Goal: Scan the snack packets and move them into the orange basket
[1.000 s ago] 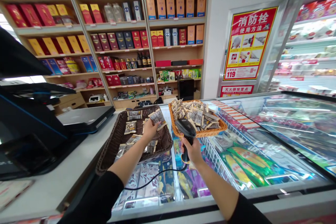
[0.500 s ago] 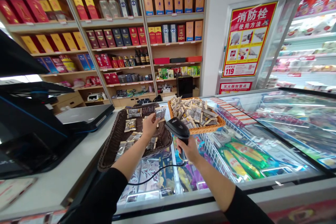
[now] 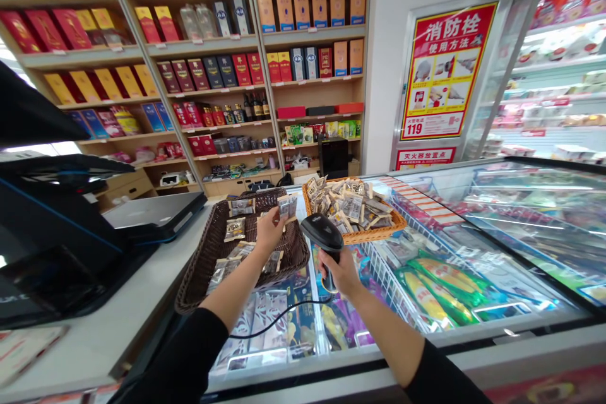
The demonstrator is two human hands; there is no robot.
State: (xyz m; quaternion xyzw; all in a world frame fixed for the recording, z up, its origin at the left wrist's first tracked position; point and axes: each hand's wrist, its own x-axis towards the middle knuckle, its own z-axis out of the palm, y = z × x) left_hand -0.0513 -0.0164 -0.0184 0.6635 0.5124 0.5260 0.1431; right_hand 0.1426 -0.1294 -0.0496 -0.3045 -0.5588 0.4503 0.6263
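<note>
My left hand [image 3: 269, 229] pinches a small snack packet [image 3: 287, 206] by its lower edge, holding it up over the right side of a dark brown wicker basket [image 3: 201, 259]. Several similar packets lie spread in that basket. In my right hand [image 3: 341, 270] is a black handheld barcode scanner [image 3: 322, 231], its head tilted toward the packet and apart from it. The scanner's cable [image 3: 279, 315] curves away to the lower left. Behind the scanner stands an orange-brown wicker basket [image 3: 374, 237] heaped with packets of the same kind [image 3: 353, 205].
Both baskets rest on a glass-topped chest freezer [image 3: 473, 214] holding bagged goods in wire baskets. At left, a black checkout machine and a flat scale [image 3: 151, 211] stand on a white counter [image 3: 127, 290]. Shelves of boxed bottles [image 3: 231, 69] line the back wall.
The packet in my left hand has shifted very slightly left. The scanner stays in my right hand, almost unmoved. The view has tilted a little.
</note>
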